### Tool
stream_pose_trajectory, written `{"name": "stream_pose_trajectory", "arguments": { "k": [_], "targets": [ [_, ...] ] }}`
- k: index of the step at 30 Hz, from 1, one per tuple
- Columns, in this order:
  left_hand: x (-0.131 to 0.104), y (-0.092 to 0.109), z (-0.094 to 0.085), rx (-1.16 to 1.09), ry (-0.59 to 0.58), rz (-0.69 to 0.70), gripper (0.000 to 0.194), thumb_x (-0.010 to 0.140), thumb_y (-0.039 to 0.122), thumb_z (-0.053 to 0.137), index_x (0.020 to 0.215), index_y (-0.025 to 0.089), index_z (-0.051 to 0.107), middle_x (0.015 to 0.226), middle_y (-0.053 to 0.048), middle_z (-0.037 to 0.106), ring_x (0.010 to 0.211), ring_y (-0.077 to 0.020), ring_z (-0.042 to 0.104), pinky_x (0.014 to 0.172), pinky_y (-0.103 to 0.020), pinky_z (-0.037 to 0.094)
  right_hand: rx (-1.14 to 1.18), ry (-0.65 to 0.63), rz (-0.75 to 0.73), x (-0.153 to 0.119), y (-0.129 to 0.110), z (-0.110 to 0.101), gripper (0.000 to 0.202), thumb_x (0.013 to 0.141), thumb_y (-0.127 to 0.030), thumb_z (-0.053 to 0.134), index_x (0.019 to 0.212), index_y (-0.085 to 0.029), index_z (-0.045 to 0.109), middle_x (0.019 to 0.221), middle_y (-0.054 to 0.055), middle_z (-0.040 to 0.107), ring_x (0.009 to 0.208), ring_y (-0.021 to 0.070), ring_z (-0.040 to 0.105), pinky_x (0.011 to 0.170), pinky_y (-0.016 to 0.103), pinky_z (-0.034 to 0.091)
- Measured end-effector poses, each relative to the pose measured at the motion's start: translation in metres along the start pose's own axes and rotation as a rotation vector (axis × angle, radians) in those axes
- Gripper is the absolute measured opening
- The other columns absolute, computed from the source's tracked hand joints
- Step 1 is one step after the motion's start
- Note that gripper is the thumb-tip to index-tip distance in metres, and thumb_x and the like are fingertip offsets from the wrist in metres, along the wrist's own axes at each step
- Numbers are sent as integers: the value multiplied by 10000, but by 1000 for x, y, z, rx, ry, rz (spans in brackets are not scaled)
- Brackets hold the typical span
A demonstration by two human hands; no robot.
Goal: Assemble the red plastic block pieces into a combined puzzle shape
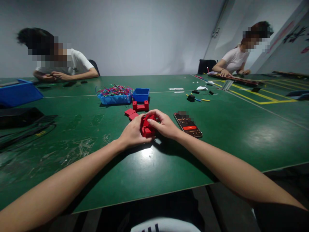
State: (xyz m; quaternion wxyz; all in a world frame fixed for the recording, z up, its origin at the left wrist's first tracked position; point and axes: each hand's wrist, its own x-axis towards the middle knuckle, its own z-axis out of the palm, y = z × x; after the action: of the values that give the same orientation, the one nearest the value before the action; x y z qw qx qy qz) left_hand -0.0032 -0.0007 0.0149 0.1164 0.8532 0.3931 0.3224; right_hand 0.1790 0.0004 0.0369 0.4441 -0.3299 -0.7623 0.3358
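Both my hands hold a red block-like part (147, 131) just above the green table (154, 174). My left hand (133, 131) wraps round its left side and underside. From the right, my right hand (164, 124) closes on its top with curled fingers and the thumb pressed to it. Fingers hide much of the part, so its full shape does not show. Just beyond my hands lie flat red pieces (131, 113) and a red bracket-shaped part (140, 106).
A blue tray of coloured wires (115, 97) and a small blue bin (141, 94) stand behind. A phone (187, 124) lies right of my hands, with pliers (198, 98) farther back. Black equipment (20, 116) sits at left. Two people (82, 66) work across the table.
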Motion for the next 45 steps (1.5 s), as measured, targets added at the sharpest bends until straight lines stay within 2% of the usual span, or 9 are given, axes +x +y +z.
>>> {"name": "stream_pose_trajectory", "arguments": {
  "k": [5, 9, 15, 21, 29, 35, 40, 45],
  "targets": [
    [2, -3, -2, -42, -7, 41, 874, 639, 487, 757, 1347, 176, 351, 1304, -152, 522, 1192, -305, 546, 1029, -478, 449, 135, -52, 8, 3, 4, -3, 287, 811, -314, 644, 1055, -172, 593, 1023, 59, 650, 875, 158, 629, 809, 320, 524],
    [2, -5, -2, -65, -13, 55, 847, 647, 456, 761, 1336, 172, 358, 1298, -152, 524, 1191, -300, 549, 1021, -477, 457, 43, -31, -28, 2, 1, -2, 307, 798, -287, 667, 1073, -170, 595, 1063, 66, 654, 955, 172, 627, 880, 344, 507],
    [2, -4, -2, -91, -18, 55, 853, 641, 438, 770, 1343, 178, 359, 1303, -148, 528, 1193, -302, 554, 1014, -475, 465, -39, -40, -31, 0, 1, -1, 320, 814, -292, 655, 1102, -179, 576, 1050, 66, 664, 922, 170, 634, 848, 345, 510],
    [1, -5, -1, -103, -44, 68, 837, 648, 402, 766, 1344, 179, 359, 1288, -132, 547, 1174, -292, 566, 1002, -458, 478, -269, -24, -213, 0, -1, -3, 311, 807, -301, 671, 1081, -177, 595, 1100, 101, 639, 1029, 210, 593, 924, 384, 462],
    [1, -3, -1, -91, -83, 46, 881, 628, 462, 770, 1357, 187, 360, 1298, -135, 547, 1164, -308, 572, 983, -458, 483, -262, -56, -193, 0, -4, -7, 313, 772, -312, 716, 1034, -188, 597, 1042, 71, 638, 984, 200, 591, 902, 364, 461],
    [1, -7, 5, -49, 22, -92, 1137, 552, 515, 802, 1440, 140, 199, 1360, -205, 464, 1204, -365, 531, 1006, -520, 436, -237, 79, -160, 0, -4, -2, 314, 721, -292, 761, 977, -189, 612, 1017, 65, 639, 986, 202, 587, 895, 356, 462],
    [-1, -8, 6, 65, 98, -125, 1040, 517, 521, 815, 1373, 193, 322, 1305, -156, 494, 1180, -354, 480, 972, -531, 423, -234, 108, -166, -1, -3, 1, 348, 712, -290, 759, 1006, -199, 596, 1080, 70, 634, 1047, 205, 581, 926, 364, 452],
    [-1, -2, 4, 60, 131, -124, 927, 555, 490, 801, 1314, 192, 360, 1276, -149, 513, 1172, -341, 506, 950, -514, 434, -220, 99, -130, -2, -1, 0, 503, 677, -361, 781, 1089, -183, 555, 1070, 66, 654, 972, 196, 624, 855, 339, 485]
  ]
}}
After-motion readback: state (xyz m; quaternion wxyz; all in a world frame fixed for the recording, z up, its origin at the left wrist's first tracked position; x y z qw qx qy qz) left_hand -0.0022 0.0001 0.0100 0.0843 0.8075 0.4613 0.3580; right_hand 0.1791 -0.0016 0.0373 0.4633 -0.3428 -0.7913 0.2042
